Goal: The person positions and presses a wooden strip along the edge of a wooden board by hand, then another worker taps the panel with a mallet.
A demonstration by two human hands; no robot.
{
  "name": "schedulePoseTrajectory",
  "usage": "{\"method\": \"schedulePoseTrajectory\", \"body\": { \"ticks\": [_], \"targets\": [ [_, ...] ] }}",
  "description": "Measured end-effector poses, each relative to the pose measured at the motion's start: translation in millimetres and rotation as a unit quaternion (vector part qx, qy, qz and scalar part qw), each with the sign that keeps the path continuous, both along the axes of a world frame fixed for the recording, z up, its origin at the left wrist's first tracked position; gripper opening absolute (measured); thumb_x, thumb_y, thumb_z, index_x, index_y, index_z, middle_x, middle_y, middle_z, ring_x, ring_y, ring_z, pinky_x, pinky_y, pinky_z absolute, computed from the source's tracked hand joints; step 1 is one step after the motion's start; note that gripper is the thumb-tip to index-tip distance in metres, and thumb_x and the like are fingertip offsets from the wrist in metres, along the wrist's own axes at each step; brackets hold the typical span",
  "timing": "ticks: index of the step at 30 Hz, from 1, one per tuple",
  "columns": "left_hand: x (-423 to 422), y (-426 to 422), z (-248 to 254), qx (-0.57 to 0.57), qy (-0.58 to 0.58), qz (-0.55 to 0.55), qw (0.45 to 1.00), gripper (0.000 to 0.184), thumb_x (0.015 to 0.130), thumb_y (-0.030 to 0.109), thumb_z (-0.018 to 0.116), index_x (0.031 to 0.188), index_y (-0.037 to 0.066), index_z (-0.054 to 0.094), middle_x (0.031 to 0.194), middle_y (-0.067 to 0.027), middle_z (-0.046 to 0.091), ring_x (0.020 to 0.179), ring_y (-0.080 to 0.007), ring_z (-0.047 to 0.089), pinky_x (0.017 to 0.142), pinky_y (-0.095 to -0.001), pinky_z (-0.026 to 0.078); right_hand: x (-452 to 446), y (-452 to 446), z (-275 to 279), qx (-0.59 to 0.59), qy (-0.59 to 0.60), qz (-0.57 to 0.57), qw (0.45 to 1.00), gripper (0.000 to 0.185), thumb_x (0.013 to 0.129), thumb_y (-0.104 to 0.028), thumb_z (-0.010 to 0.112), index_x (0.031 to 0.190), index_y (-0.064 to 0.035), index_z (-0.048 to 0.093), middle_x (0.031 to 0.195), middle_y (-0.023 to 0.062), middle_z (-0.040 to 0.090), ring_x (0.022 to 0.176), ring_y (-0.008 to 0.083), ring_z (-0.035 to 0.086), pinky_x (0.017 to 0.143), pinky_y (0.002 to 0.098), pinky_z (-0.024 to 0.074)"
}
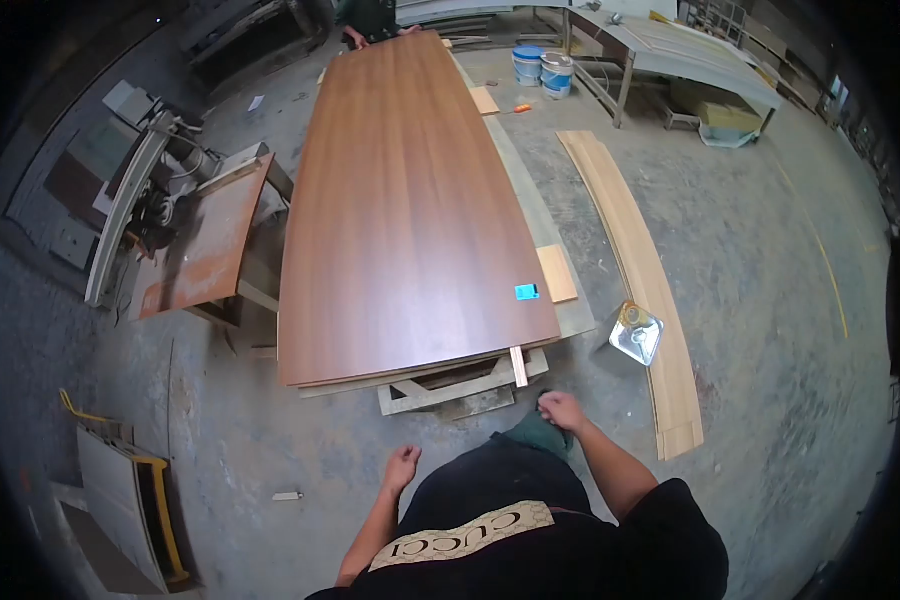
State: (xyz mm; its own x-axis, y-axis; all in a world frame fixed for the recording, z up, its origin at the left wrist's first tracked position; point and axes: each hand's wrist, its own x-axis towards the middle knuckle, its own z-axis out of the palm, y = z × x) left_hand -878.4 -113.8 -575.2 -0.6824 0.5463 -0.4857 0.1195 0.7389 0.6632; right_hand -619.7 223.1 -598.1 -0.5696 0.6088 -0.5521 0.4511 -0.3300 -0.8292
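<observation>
My left hand (403, 466) hangs low in front of my body, fingers loosely curled, and nothing shows in it. On the other side, my right hand (562, 411) is closed over my green trouser leg (541, 432), with no object visible in its fingers. Both hands are apart from the large brown wood-grain panel (410, 210) ahead of me. A small blue object (527, 292) lies on the panel near its right corner. A narrow pale strip (518, 367) sticks out beyond the near edge. Under the panel stands a light-coloured support frame (400, 401).
Another person's hand (358, 38) is at the panel's far end. Long wooden boards (630, 240) lie on the floor at right, with a metal can (636, 334) beside them. A machine table (205, 245) stands left. Buckets (557, 76) and a workbench (670, 52) are farther back.
</observation>
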Motion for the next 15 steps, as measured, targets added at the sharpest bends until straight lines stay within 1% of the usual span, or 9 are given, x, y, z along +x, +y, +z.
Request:
{"method": "schedulePoseTrajectory", "body": {
  "ticks": [2,4,5,7,8,10,11,14,15],
  "targets": [
    [-0.9,59.1,48.0,0.037,0.025,-0.031,0.999,0.037,0.090,0.036,0.058,0.106,0.002,0.064,0.094,-0.0158,0.068,0.091,-0.0285,0.065,0.081,-0.0361,0.050,-22.8,10.9,-12.9,0.061,0.008,0.005,0.998,0.035,0.086,-0.036,0.064,0.090,-0.0014,0.068,0.072,0.0095,0.065,0.068,0.0139,0.062,0.063,0.0287,0.0481],
    [-0.4,120.5,82.7,0.078,0.049,-0.115,0.989,0.040,0.089,0.035,0.060,0.115,0.005,0.060,0.109,-0.0165,0.064,0.103,-0.0298,0.062,0.087,-0.0366,0.049,-42.1,25.2,10.8,0.097,-0.041,0.085,0.991,0.041,0.086,-0.040,0.064,0.094,0.0000,0.068,0.077,0.0112,0.067,0.071,0.0154,0.063,0.065,0.0295,0.0486],
    [4.0,154.2,99.6,0.085,0.086,-0.156,0.980,0.040,0.089,0.033,0.060,0.117,0.005,0.059,0.114,-0.0160,0.062,0.105,-0.0304,0.060,0.088,-0.0373,0.049,-50.4,33.1,32.1,0.067,-0.077,0.114,0.988,0.051,0.083,-0.047,0.064,0.094,0.0022,0.068,0.082,0.0141,0.068,0.074,0.0199,0.064,0.067,0.0313,0.0492],
    [18.0,217.3,128.0,0.100,0.160,-0.252,0.949,0.041,0.087,0.030,0.061,0.119,0.006,0.058,0.118,-0.0150,0.060,0.109,-0.0312,0.058,0.090,-0.0382,0.048,-63.4,42.6,14.8,0.035,-0.094,0.123,0.987,0.054,0.085,-0.051,0.062,0.099,0.0006,0.068,0.074,0.0056,0.063,0.069,0.0149,0.058,0.063,0.0300,0.0477],
    [24.2,248.2,137.6,0.109,0.200,-0.302,0.926,0.041,0.085,0.029,0.062,0.120,0.006,0.058,0.119,-0.0144,0.060,0.110,-0.0314,0.057,0.091,-0.0383,0.047,-70.5,40.2,-18.3,0.022,-0.105,0.079,0.991,0.053,0.085,-0.052,0.061,0.097,-0.0006,0.069,0.076,0.0049,0.063,0.071,0.0153,0.059,0.063,0.0311,0.0472],
    [34.8,304.3,138.2,0.126,0.216,-0.374,0.893,0.050,0.082,0.027,0.064,0.126,0.007,0.052,0.125,-0.0158,0.054,0.116,-0.0333,0.052,0.096,-0.0408,0.043,-74.7,54.0,25.0,-0.042,-0.089,0.112,0.989,0.066,0.078,-0.058,0.063,0.099,0.0045,0.066,0.094,0.0215,0.067,0.094,0.0313,0.065,0.081,0.0402,0.0496],
    [41.5,328.5,134.3,0.122,0.250,-0.407,0.870,0.054,0.081,0.026,0.065,0.129,0.007,0.049,0.129,-0.0168,0.051,0.118,-0.0351,0.050,0.098,-0.0421,0.042,-84.1,47.1,-60.6,-0.021,-0.049,0.120,0.991,0.060,0.080,-0.053,0.061,0.103,0.0025,0.065,0.100,0.0232,0.067,0.099,0.0335,0.064,0.084,0.0407,0.0496],
    [58.0,386.8,120.6,0.103,0.315,-0.470,0.818,0.063,0.080,0.031,0.065,0.135,0.009,0.044,0.139,-0.0193,0.041,0.129,-0.0381,0.039,0.107,-0.0476,0.032,-91.1,44.6,-44.9,0.001,0.039,0.099,0.994,0.058,0.083,-0.048,0.058,0.116,-0.0001,0.059,0.101,0.0226,0.067,0.100,0.0345,0.064,0.085,0.0421,0.0495],
    [61.0,400.0,115.9,0.071,0.314,-0.493,0.809,0.068,0.080,0.035,0.065,0.138,0.010,0.041,0.144,-0.0189,0.036,0.135,-0.0382,0.032,0.112,-0.0486,0.025,-94.3,41.0,-31.7,0.103,0.037,0.051,0.993,0.060,0.086,-0.048,0.055,0.125,-0.0029,0.053,0.107,0.0221,0.065,0.105,0.0342,0.062,0.088,0.0421,0.0484]
  ]
}}
